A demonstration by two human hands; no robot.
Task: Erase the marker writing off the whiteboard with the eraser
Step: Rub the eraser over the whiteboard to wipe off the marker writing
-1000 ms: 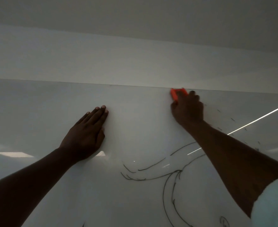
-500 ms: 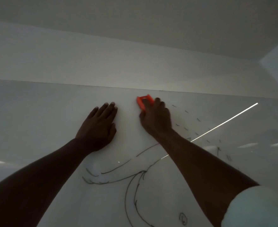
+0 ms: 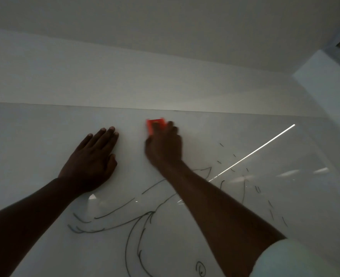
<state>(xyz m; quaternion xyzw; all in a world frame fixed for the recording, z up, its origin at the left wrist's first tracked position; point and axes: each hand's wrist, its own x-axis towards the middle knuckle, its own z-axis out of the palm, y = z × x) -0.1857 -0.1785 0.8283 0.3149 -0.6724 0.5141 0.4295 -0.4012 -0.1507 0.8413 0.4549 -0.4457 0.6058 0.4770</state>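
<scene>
A glossy whiteboard (image 3: 35, 136) fills the lower part of the view, its top edge running across the middle. My right hand (image 3: 164, 145) grips an orange eraser (image 3: 154, 124) and presses it on the board just under that top edge; the hand is blurred. Flat on the board to its left lies my left hand (image 3: 93, 158), fingers together and holding nothing. Black marker lines (image 3: 137, 232) of a drawing curve below both arms, and short marker dashes (image 3: 233, 156) are scattered to the right of my right hand.
Above the board is a plain white wall (image 3: 125, 76), with a corner of another wall (image 3: 329, 92) at the right. A bright streak of reflected light (image 3: 261, 148) crosses the board on the right.
My right hand has swept the eraser left along the top of the board, closer to my left hand. More dashes and drawing lines show on the right as the view shifted.
</scene>
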